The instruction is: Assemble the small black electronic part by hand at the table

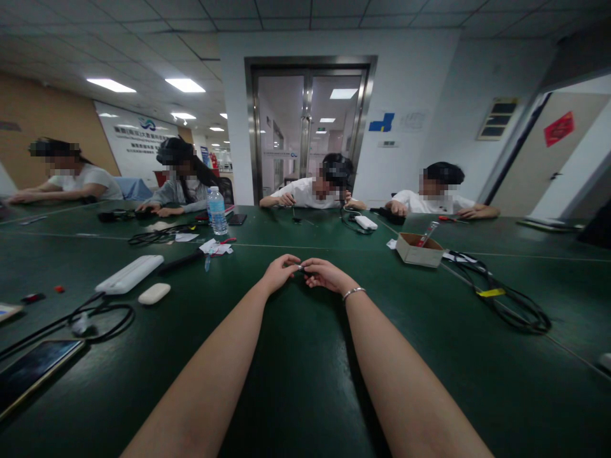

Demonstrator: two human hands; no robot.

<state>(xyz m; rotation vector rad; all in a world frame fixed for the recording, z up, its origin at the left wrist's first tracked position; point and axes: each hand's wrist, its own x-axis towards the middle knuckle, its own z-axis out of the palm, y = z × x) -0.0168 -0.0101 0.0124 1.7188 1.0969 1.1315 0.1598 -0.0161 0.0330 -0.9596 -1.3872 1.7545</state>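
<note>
Both arms were stretched forward over the green bench (296, 381). The left hand (279, 273) and right hand (327, 275) met at the fingertips, together pinching a small dark part (302, 269); it was too small to identify, possibly a connector. The part sat just above the bench surface between the two hands. A bracelet (354, 292) circled the right wrist. A cardboard box (419, 249) stood to the right, a white power strip (128, 274) to the left. Four other persons sat opposite.
</note>
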